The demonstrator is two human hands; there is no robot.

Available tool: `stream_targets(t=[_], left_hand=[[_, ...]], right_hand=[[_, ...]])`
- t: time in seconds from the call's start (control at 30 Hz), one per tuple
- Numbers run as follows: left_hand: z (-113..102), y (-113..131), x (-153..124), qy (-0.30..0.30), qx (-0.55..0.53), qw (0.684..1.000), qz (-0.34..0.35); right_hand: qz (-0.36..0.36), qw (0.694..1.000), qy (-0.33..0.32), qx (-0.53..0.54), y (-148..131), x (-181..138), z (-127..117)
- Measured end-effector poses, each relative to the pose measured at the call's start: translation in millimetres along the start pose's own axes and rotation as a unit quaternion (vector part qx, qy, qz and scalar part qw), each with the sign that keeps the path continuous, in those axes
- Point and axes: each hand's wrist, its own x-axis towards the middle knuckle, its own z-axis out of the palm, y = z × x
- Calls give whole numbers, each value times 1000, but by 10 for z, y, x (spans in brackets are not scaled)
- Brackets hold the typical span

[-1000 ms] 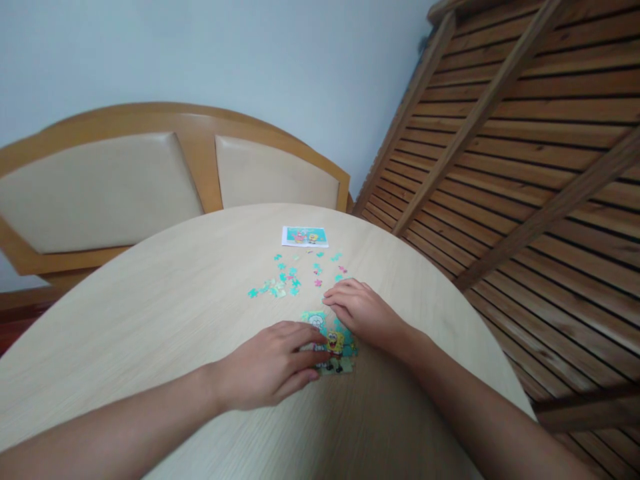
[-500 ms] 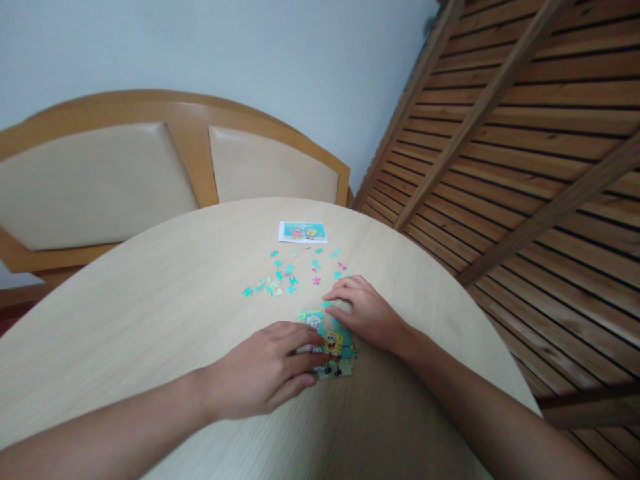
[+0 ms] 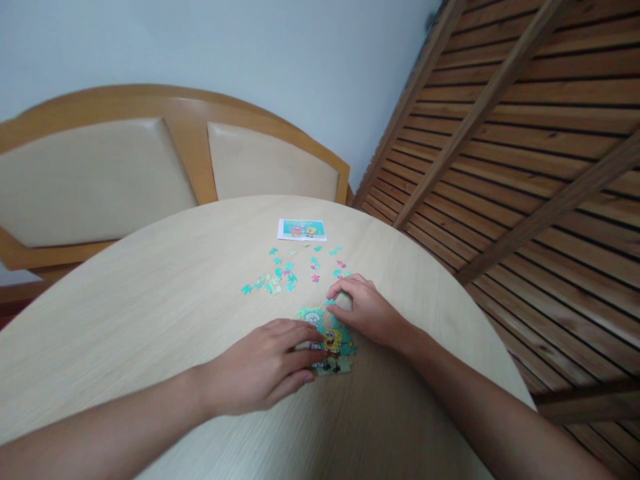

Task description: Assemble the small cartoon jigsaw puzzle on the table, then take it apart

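Note:
A partly joined jigsaw puzzle (image 3: 333, 341) lies on the table, showing a yellow square cartoon figure and a pale teal one. My left hand (image 3: 270, 363) lies flat over its left side, fingers spread, fingertips touching the joined pieces. At the puzzle's upper edge, my right hand (image 3: 367, 310) has thumb and index finger bent around a small teal puzzle piece (image 3: 329, 302). Part of that piece is hidden by the fingertips. Beyond the hands, several loose puzzle pieces (image 3: 290, 277) are scattered, mostly teal, with some pink and pale yellow.
A picture card (image 3: 302, 230) with cartoon figures lies behind the loose pieces. The round wooden table (image 3: 165, 287) stands before a bench with cream padded backs (image 3: 90, 180). Wooden slats (image 3: 500, 167) rise on the right, and a pale wall is behind.
My right index finger has curled closer to the thumb around the teal piece. The left hand stays on the puzzle. The view has shifted slightly.

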Motion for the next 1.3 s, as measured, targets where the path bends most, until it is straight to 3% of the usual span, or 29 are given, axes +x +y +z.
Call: stream_targets(t=[0.2,0.4,1.3], left_hand=[[-13,5,2,1,-7,1000,-1],[-16,9,4,-3,-5,1000,-5],[-17,11,-1,2,-7,1000,-3]], right_hand=[[-14,997,-2,75,0,-18,-54],[-23,989,-50,139,-57,-69,-104],[-90,993,-58,48,-19,-65,-41]])
